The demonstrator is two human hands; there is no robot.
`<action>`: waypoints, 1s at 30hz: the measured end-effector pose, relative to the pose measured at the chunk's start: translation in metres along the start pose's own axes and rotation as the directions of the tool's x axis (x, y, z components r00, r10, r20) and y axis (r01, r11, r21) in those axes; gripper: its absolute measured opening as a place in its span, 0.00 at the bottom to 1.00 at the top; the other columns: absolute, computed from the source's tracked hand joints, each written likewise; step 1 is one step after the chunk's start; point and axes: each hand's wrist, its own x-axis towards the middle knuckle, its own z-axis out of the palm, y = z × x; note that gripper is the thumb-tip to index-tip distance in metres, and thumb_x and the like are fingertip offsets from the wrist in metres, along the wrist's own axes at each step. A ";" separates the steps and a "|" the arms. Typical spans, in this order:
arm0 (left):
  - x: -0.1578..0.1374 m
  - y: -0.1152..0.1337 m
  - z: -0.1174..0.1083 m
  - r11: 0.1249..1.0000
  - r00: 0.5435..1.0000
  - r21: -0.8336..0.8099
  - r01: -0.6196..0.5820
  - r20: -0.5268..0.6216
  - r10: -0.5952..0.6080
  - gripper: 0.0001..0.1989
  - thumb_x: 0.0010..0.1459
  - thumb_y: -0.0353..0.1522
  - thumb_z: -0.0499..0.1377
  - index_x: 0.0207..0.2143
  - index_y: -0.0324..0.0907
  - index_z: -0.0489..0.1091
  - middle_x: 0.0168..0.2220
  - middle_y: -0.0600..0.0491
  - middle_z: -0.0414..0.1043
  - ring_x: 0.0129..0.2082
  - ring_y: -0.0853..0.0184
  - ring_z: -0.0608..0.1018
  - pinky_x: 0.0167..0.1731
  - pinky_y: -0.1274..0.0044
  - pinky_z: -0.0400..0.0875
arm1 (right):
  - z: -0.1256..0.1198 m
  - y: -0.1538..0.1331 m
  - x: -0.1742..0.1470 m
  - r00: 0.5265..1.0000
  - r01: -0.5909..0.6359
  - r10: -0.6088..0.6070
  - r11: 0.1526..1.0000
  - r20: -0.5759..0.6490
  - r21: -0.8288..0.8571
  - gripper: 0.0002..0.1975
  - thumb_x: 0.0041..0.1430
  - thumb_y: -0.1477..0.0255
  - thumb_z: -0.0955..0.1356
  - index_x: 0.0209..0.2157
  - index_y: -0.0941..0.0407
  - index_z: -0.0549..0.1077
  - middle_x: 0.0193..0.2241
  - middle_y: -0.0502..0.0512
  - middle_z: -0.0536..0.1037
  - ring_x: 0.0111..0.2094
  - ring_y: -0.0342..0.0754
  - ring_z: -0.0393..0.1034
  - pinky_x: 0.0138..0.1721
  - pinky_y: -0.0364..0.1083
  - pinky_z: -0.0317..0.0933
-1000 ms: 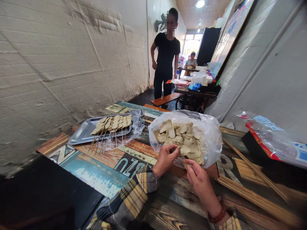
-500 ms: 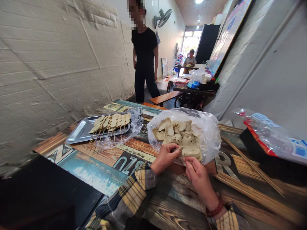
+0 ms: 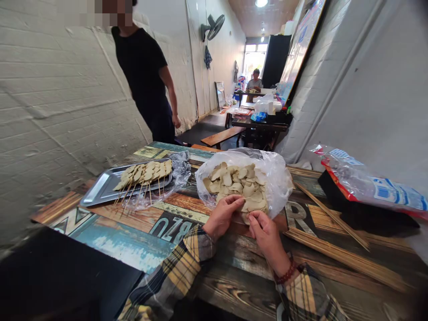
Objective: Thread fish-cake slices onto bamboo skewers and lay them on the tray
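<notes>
My left hand (image 3: 224, 216) is closed in a pinch at the near edge of a heap of thin beige slices (image 3: 239, 180), with a slice at its fingertips. Just to its right, my right hand (image 3: 267, 232) is also pinched shut, fingertips close to the left ones; what it holds is hidden by the fingers. The slices lie in an open clear plastic bag (image 3: 281, 178). At the left, threaded slices on bamboo skewers (image 3: 147, 171) rest on a metal tray (image 3: 96, 189), their stick ends pointing toward me.
Loose bamboo skewers (image 3: 344, 256) lie on the patterned table (image 3: 123, 236) at the right. Behind them sits a red-edged plastic package (image 3: 377, 185) on a black box. Crumpled plastic (image 3: 182, 167) touches the tray. A person in black (image 3: 143, 76) stands beyond the table; another person (image 3: 255, 82) sits far back.
The view has shifted, moving the table items left in the picture. The person in black has come nearer along the left wall. Both hands stay pinched close together at the slices.
</notes>
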 end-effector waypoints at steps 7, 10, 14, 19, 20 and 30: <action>-0.001 0.000 0.000 1.000 0.999 -0.007 -0.014 0.032 0.014 0.22 0.40 0.41 0.71 0.33 0.36 0.73 0.25 0.58 0.65 0.21 0.76 0.65 0.22 0.81 0.59 | -0.004 0.004 0.000 0.999 0.031 -0.031 0.999 0.009 -0.023 0.15 0.60 0.58 0.63 0.32 0.56 0.69 0.15 0.42 0.62 0.18 0.42 0.56 0.21 0.42 0.51; -0.002 -0.002 0.001 0.999 0.996 0.042 -0.018 0.090 0.014 0.20 0.41 0.42 0.70 0.23 0.35 0.69 0.21 0.58 0.62 0.20 0.77 0.63 0.22 0.81 0.57 | -0.005 0.006 0.001 0.999 0.035 -0.035 0.999 0.010 -0.034 0.16 0.61 0.57 0.63 0.32 0.56 0.70 0.15 0.43 0.63 0.18 0.42 0.57 0.21 0.42 0.51; -0.001 -0.002 0.001 0.998 0.998 0.045 -0.052 0.041 0.050 0.21 0.40 0.43 0.70 0.21 0.37 0.66 0.20 0.59 0.61 0.21 0.77 0.64 0.22 0.81 0.56 | -0.005 0.009 0.001 0.999 0.049 -0.047 0.997 0.025 -0.068 0.17 0.61 0.57 0.64 0.31 0.57 0.70 0.15 0.43 0.63 0.18 0.41 0.57 0.21 0.41 0.51; 0.000 -0.001 -0.001 0.999 0.998 0.021 -0.050 -0.027 0.051 0.22 0.38 0.46 0.70 0.24 0.38 0.67 0.21 0.59 0.61 0.21 0.76 0.66 0.22 0.81 0.57 | -0.005 0.012 0.002 0.997 0.065 -0.061 0.994 0.049 -0.089 0.19 0.60 0.55 0.64 0.31 0.57 0.71 0.15 0.43 0.63 0.18 0.41 0.57 0.21 0.41 0.51; 0.000 -0.001 -0.001 0.998 0.998 0.037 -0.057 -0.036 0.059 0.23 0.38 0.46 0.69 0.25 0.38 0.68 0.21 0.59 0.61 0.20 0.76 0.65 0.22 0.81 0.57 | -0.004 0.012 0.001 0.997 0.064 -0.059 0.994 0.052 -0.092 0.19 0.60 0.54 0.63 0.31 0.57 0.71 0.15 0.43 0.63 0.18 0.41 0.57 0.21 0.41 0.51; -0.001 -0.007 0.003 0.987 0.995 0.129 -0.092 -0.038 0.097 0.23 0.42 0.48 0.67 0.22 0.37 0.68 0.19 0.59 0.59 0.19 0.76 0.61 0.22 0.80 0.56 | -0.004 0.012 -0.001 0.996 0.089 -0.086 0.982 0.024 -0.165 0.19 0.61 0.55 0.63 0.28 0.55 0.70 0.14 0.44 0.63 0.17 0.43 0.58 0.22 0.43 0.51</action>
